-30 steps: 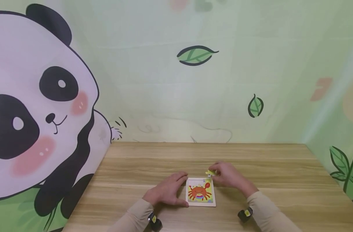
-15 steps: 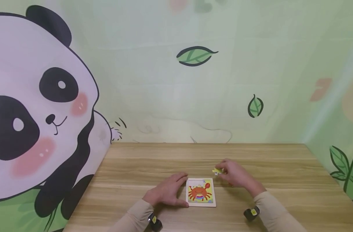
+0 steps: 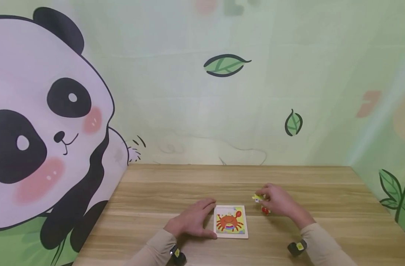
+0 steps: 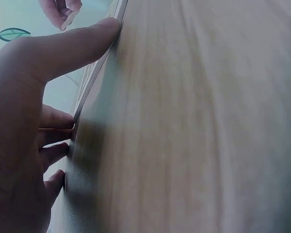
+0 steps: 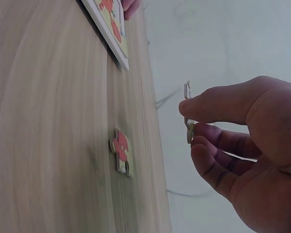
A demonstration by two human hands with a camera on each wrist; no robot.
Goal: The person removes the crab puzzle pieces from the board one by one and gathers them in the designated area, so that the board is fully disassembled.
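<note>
A square wooden jigsaw tray (image 3: 246, 225) lies on the table, its crab picture (image 3: 229, 222) showing a pale bare patch at the upper left. My left hand (image 3: 191, 221) touches the tray's left side, thumb by the near corner and straight fingers toward the far one. Right of the tray, my right hand (image 3: 279, 199) pinches a yellow jigsaw piece (image 3: 257, 198) between thumb and fingers, edge-on in the right wrist view. Below that hand a second jigsaw piece (image 5: 122, 153), red and yellow, lies on the table, partly covered in the head view.
The wood-grain table (image 3: 162, 184) ends at a back wall with a printed leaf cloth (image 3: 176, 92). A large printed panda (image 3: 56, 122) fills the left side. A small black camera (image 3: 296, 248) sits on the right wrist, another (image 3: 178, 255) on the left.
My right hand has moved right, away from the tray's far right corner, carrying the yellow jigsaw piece. The red jigsaw piece now shows below it. My left hand and the tray stay put.
</note>
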